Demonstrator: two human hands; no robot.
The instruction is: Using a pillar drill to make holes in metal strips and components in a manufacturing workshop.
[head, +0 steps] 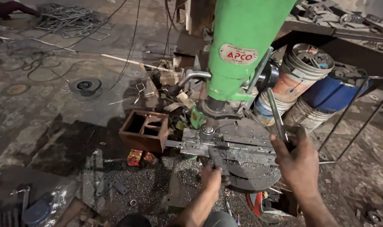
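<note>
Fingers [279, 141] around upright, left-leaning lever [275, 113]

A metalworking workshop: a green drill press [242, 50] at centre, metal shavings [149, 185] on the floor, bent steel rods [69, 21] upper left.

Bare hands and forearms, lower centre and lower right of the frame.
The left hand [211, 175] and right hand [296, 162] wear no gloves, rings or watch; no sleeves reach the wrists; a dark rounded shape at the bottom edge may be clothing.
</note>
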